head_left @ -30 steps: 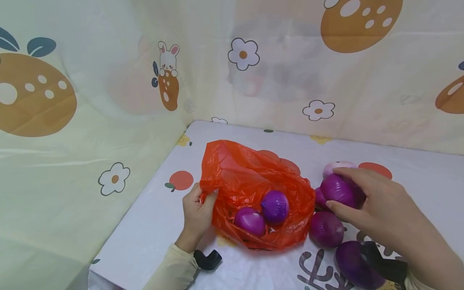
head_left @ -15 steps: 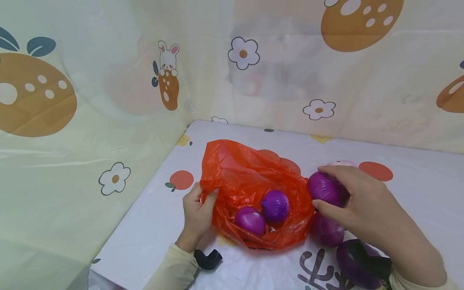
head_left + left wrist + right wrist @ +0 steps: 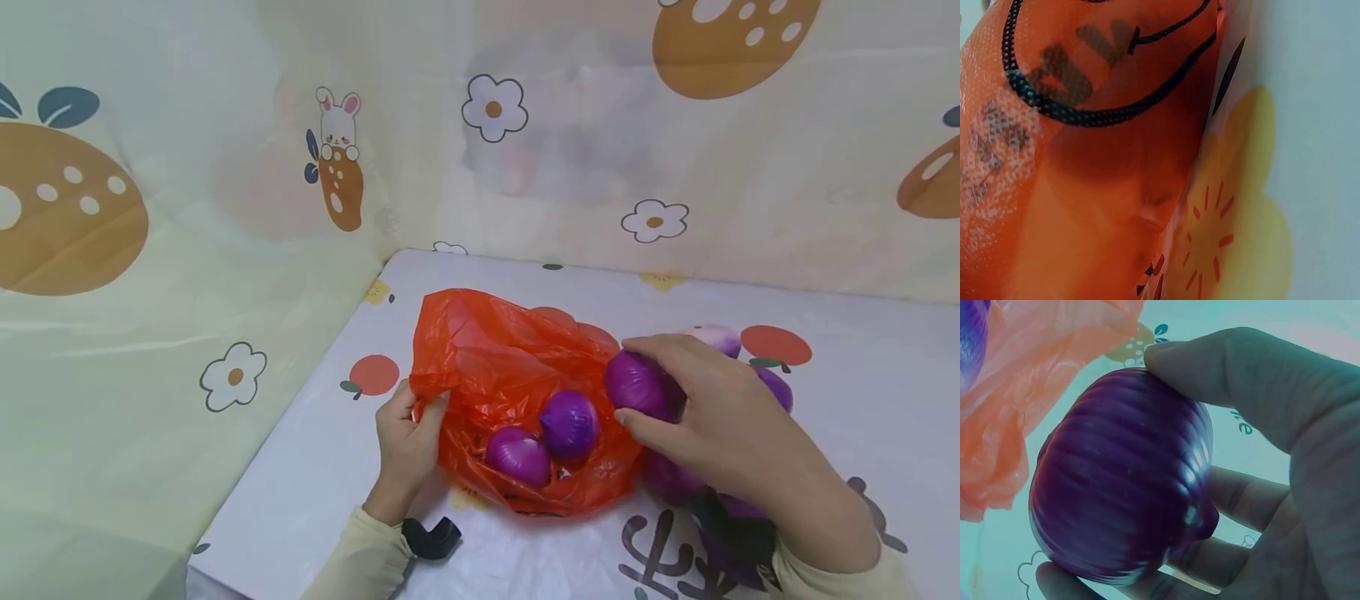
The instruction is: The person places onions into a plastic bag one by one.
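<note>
A red plastic bag (image 3: 495,350) lies with its mouth spread wide on the table. Two purple onions, one at the front (image 3: 518,457) and one behind it (image 3: 569,425), rest inside. My left hand (image 3: 408,446) pinches the bag's left rim between thumb and fingers; the left wrist view is filled by the bag's printed side (image 3: 1104,162). At the bag's right rim, my right hand (image 3: 712,425) grips another purple onion (image 3: 641,385) between thumb and fingers. The right wrist view shows this ribbed onion (image 3: 1122,475) held off the table, with the bag beside it.
Several more onions lie right of the bag, partly hidden under my right hand and wrist: a pale one (image 3: 712,339) at the back, a purple one (image 3: 776,387) beyond the knuckles, others below. Patterned cloth walls (image 3: 570,167) stand behind and at the left of the table (image 3: 300,500).
My right hand has carried its onion leftward, from the pile to the bag's right rim. My left hand has stayed at the bag's left rim. The head view has shifted slightly.
</note>
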Demonstrator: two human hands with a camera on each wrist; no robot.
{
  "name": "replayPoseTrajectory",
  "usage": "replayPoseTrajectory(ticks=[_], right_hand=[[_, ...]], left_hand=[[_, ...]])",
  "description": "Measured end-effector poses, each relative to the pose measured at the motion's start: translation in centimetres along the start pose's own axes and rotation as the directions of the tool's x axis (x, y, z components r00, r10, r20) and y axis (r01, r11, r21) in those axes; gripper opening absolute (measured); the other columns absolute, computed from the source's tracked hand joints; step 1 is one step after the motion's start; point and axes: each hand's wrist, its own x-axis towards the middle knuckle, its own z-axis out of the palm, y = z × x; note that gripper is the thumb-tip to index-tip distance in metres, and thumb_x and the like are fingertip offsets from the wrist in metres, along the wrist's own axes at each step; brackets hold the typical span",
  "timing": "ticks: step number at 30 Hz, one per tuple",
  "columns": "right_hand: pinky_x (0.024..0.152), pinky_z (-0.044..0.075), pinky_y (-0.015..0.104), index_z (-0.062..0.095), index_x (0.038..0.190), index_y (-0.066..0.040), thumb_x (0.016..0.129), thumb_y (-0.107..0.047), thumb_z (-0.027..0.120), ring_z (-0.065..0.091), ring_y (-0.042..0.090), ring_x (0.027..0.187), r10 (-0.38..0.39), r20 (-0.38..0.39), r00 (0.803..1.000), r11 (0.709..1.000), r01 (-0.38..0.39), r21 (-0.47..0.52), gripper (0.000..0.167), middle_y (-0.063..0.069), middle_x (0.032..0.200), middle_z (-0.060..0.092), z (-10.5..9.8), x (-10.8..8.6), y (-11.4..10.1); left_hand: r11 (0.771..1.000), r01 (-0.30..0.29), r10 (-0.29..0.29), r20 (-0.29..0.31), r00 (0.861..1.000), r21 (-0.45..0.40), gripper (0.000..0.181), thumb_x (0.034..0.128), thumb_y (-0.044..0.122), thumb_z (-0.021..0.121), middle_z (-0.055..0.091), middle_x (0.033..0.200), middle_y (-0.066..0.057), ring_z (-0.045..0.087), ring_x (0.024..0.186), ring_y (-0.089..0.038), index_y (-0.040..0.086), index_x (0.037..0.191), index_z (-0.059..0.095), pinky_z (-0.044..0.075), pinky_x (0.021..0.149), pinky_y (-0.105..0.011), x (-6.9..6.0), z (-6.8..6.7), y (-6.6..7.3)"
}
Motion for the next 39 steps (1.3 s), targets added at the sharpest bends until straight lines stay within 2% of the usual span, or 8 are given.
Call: replayPoseTrajectory(ticks=[7,14,18,25,32,39], right_hand=[[0.086,0.060,0.058,0.061,0.142,-0.012,0.082,-0.032,0.088,0.066,0.035,0.116,0.004,0.037,0.999,1.000,-0.004,0.014,0.069,0.012,0.133,0.067,0.4,0.1,-0.5],[0.093,0.057,0.060,0.063,0.141,-0.012,0.082,-0.031,0.088,0.064,0.036,0.120,-0.012,0.048,0.999,1.000,0.011,0.026,0.068,0.014,0.134,0.066,1.6,0.1,-0.7],[0.092,0.058,0.059,0.064,0.140,-0.011,0.081,-0.031,0.088,0.064,0.037,0.119,-0.043,0.062,0.997,0.999,0.041,0.028,0.066,0.016,0.134,0.065,2.2,0.3,-0.9],[0.084,0.062,0.054,0.064,0.140,-0.014,0.082,-0.031,0.087,0.066,0.036,0.115,-0.031,0.108,0.994,0.999,0.029,0.018,0.065,0.016,0.134,0.064,2.8,0.5,-1.4],[0.087,0.061,0.055,0.065,0.138,-0.013,0.083,-0.031,0.084,0.065,0.036,0.117,-0.083,0.102,0.991,0.996,0.081,0.030,0.060,0.015,0.134,0.064,3.6,0.6,-1.6],[0.086,0.061,0.058,0.064,0.139,-0.015,0.083,-0.032,0.086,0.063,0.037,0.121,-0.064,0.157,0.985,0.998,0.060,0.031,0.063,0.014,0.138,0.062,4.3,0.7,-2.0]], left_hand=[[1.000,-0.013,0.013,0.003,1.000,0.012,0.023,0.0969,-0.002,0.064,0.075,0.109,-0.015,0.069,0.100,-0.017,-0.001,0.117,0.075,0.059,0.091,-0.028,0.0,-0.1,0.0],[1.000,-0.009,0.009,0.012,1.000,0.004,0.022,0.0972,-0.002,0.065,0.075,0.108,-0.015,0.068,0.099,-0.017,-0.001,0.117,0.075,0.059,0.091,-0.028,0.0,-0.1,0.0],[1.000,-0.010,0.010,0.016,1.000,0.000,0.022,0.0976,-0.002,0.064,0.075,0.109,-0.014,0.068,0.100,-0.018,0.000,0.117,0.075,0.059,0.092,-0.028,0.0,-0.1,0.1],[1.000,-0.023,0.023,0.011,1.000,0.016,0.022,0.0968,-0.003,0.064,0.076,0.109,-0.014,0.069,0.102,-0.018,-0.001,0.116,0.075,0.058,0.095,-0.028,0.0,-0.2,0.1],[0.999,-0.030,0.030,0.014,0.999,0.021,0.022,0.0966,-0.003,0.064,0.076,0.111,-0.014,0.069,0.103,-0.019,-0.002,0.116,0.075,0.058,0.095,-0.029,0.0,-0.2,0.1],[0.999,-0.026,0.025,0.014,1.000,0.022,0.022,0.0959,-0.003,0.065,0.076,0.110,-0.015,0.069,0.104,-0.018,-0.002,0.116,0.074,0.057,0.096,-0.028,0.0,-0.2,0.1]])
